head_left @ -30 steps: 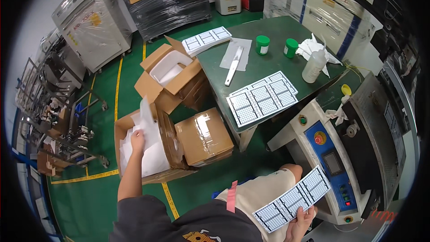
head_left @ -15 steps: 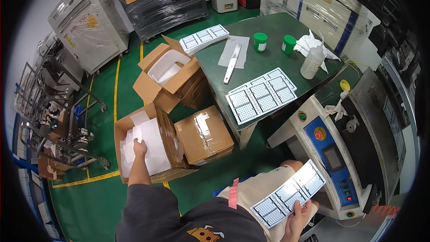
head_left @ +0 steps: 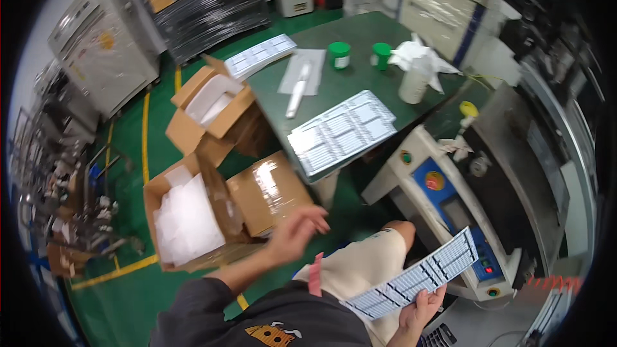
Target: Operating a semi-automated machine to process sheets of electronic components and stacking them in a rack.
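My right hand (head_left: 423,310) grips the lower edge of a white circuit board panel (head_left: 418,276), patterned with dark dots and lines. The panel is tilted above my lap, beside the machine. Free of any object, my left hand (head_left: 297,234) is in mid-air over the closed cardboard box (head_left: 273,196), its fingers loosely extended and somewhat blurred. Left of it, an open cardboard box (head_left: 157,218) contains white sheets (head_left: 193,222). More such panels (head_left: 344,130) lie stacked at the near corner of the green table (head_left: 366,29).
Another open box (head_left: 193,135) stands against the table. On the table are a second panel stack (head_left: 260,54), a white spatula-like tool (head_left: 297,93), two green-lidded jars (head_left: 339,54), a bottle (head_left: 416,80) and crumpled wipes (head_left: 421,54). A machine with a blue control panel (head_left: 443,186) is at right.
My left hand has left the sheets in the open box and swung right, toward my body. The panel in my right hand has tilted. The whole view has shifted slightly.
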### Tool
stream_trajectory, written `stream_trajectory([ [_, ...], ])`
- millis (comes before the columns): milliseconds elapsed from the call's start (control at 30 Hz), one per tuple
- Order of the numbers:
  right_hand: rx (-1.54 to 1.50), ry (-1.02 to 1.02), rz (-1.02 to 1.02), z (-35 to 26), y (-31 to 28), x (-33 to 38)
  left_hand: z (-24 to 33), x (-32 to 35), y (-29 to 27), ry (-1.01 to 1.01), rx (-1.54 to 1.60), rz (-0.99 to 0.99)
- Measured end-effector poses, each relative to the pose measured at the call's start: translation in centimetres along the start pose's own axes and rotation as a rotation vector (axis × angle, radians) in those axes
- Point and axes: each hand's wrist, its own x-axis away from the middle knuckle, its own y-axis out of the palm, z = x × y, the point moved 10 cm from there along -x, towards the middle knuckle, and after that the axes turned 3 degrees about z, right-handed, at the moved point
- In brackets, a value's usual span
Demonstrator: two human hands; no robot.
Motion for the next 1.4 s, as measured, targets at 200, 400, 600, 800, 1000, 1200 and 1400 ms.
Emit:
stream_trajectory([
  [200, -0.104, -0.318, 0.344, -7.2, -1.6, -2.4, -1.0, 4.7, 20.8, -0.237, 0.713, -0.426],
  [400, 0.114, -0.382, 0.561, -10.2, -10.0, -0.6, -2.7, 3.7, 27.3, -0.491, 0.548, -0.695],
  [600, 0.584, -0.533, 0.542, -22.7, -13.6, -5.4, -5.3, -1.4, 23.4, -0.624, 0.585, -0.558],
  [800, 1.428, -0.48, 0.079, -27.9, -6.4, -23.8, -9.2, -0.2, 19.6, -0.763, 0.34, -0.518],
  [1000, 1.781, -0.228, 0.0, -24.7, -7.0, -32.5, -13.9, 5.0, 19.0, -0.837, 0.284, -0.596],
  [1200, 1.809, -0.153, -0.07, -23.2, -5.9, -35.6, -12.2, 4.7, 20.3, -0.847, 0.283, -0.613],
  [1400, 1.862, -0.032, -0.093, -22.6, -5.7, -35.3, -13.1, 2.2, 23.9, -0.836, 0.319, -0.795],
])
